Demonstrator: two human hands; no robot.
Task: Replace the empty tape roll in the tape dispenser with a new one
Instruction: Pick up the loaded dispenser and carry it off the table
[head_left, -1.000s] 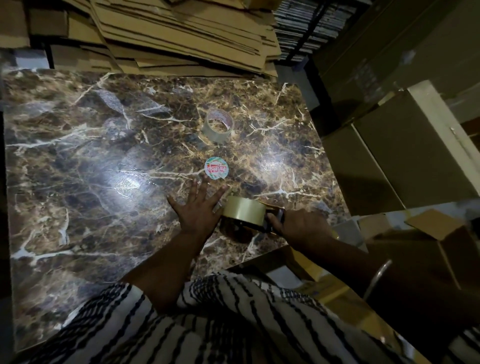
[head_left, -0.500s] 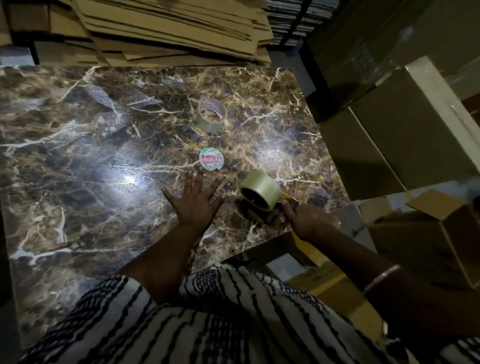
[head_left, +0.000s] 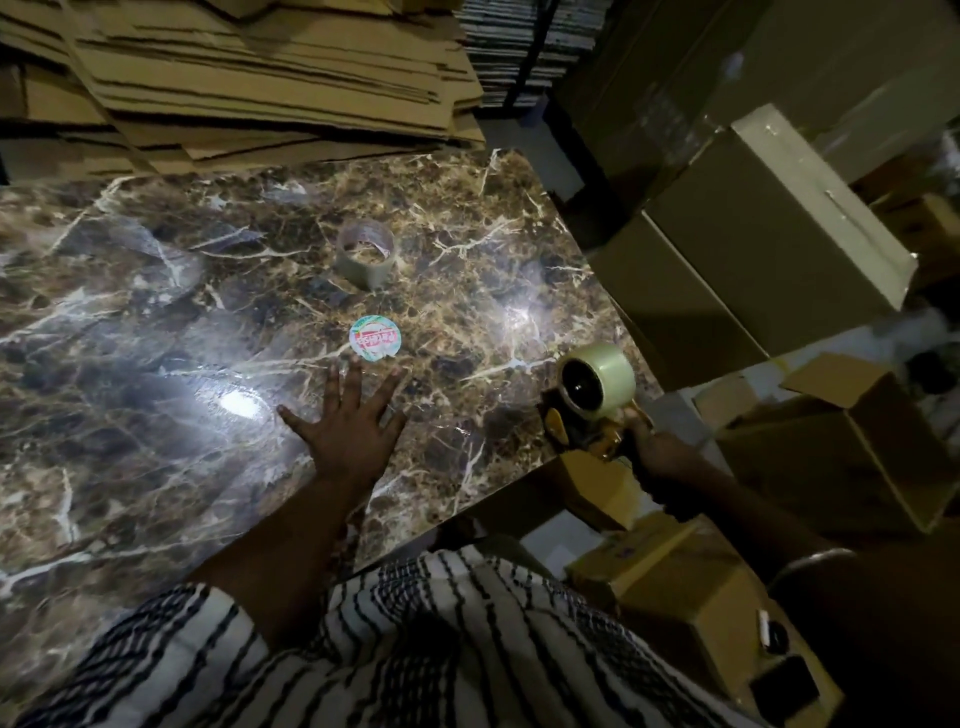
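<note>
My right hand (head_left: 657, 457) grips the handle of a yellow and black tape dispenser (head_left: 582, 434), held at the table's right edge. A full roll of clear tape (head_left: 608, 374) sits on the dispenser's hub. My left hand (head_left: 348, 426) lies flat on the marble table (head_left: 156, 364), fingers spread, holding nothing. An empty tape core (head_left: 366, 254) stands further back on the table. A round label (head_left: 375, 338) with red print lies just beyond my left fingertips.
Flattened cardboard sheets (head_left: 260, 78) are stacked along the table's far edge. Closed cardboard boxes (head_left: 753, 244) stand to the right, and open boxes (head_left: 857, 441) sit lower right beside the table. More small boxes (head_left: 675, 582) lie below the table's near right corner.
My right hand has lifted the dispenser and carried it right, to the table's edge, turning the roll's open side toward me. My left hand stays flat on the table.
</note>
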